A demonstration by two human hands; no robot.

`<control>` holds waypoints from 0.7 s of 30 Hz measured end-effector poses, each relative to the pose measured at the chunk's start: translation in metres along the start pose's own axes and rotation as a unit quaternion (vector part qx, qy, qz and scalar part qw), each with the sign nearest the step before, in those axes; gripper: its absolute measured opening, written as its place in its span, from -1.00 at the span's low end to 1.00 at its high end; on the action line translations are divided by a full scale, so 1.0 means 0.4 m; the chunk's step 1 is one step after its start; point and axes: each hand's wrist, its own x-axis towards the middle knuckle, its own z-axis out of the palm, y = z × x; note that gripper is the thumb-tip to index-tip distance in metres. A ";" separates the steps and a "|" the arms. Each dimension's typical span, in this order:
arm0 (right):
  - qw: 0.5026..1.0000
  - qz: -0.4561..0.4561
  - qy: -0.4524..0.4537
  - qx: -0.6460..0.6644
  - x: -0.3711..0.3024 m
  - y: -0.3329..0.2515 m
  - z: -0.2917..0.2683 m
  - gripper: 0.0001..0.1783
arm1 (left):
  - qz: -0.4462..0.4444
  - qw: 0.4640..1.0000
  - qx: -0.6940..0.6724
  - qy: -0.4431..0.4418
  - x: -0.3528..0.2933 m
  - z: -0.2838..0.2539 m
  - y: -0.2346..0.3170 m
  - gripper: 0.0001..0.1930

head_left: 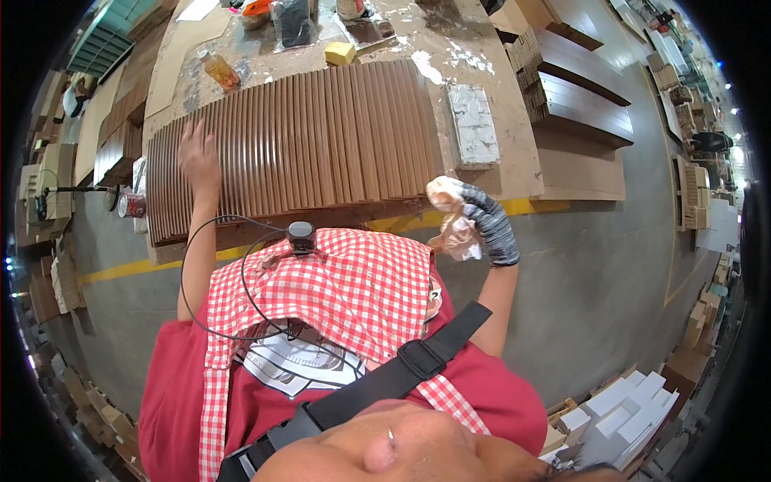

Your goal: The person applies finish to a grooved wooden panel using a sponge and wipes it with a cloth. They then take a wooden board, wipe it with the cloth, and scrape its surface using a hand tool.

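Note:
A long row of narrow brown wooden strips (321, 132) stands packed side by side across the workbench in front of me. My left hand (198, 161) is bare and rests over the strips near the row's left end, its fingers stretched out and holding nothing. On my right hand (490, 226) is a grey and black striped knit glove. That hand grips a crumpled cream rag (455, 229), which hangs beside the front right corner of the row. The gloved fingertips are partly hidden by the rag.
On the paint-spotted workbench (490, 60), a white-smeared block (474, 124) lies right of the strips. Behind them are a yellow sponge-like block (340, 53) and a jar of amber contents (219, 71). Dark brown boards (586, 108) are stacked at right. A thin black cable (183, 277) loops past my left forearm.

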 end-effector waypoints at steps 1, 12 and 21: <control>0.991 0.081 0.059 0.091 -0.022 0.024 -0.015 -0.64 | 0.039 0.998 -0.044 -0.010 0.050 0.013 0.071 -0.57; 0.893 0.101 0.354 0.259 -0.053 0.114 0.096 -0.56 | 0.175 0.939 -0.226 -0.190 0.318 0.109 0.641 -0.61; 0.879 -0.155 0.446 -0.064 0.053 0.039 0.146 -0.63 | -0.391 0.915 -0.044 0.089 0.506 0.294 0.008 -0.31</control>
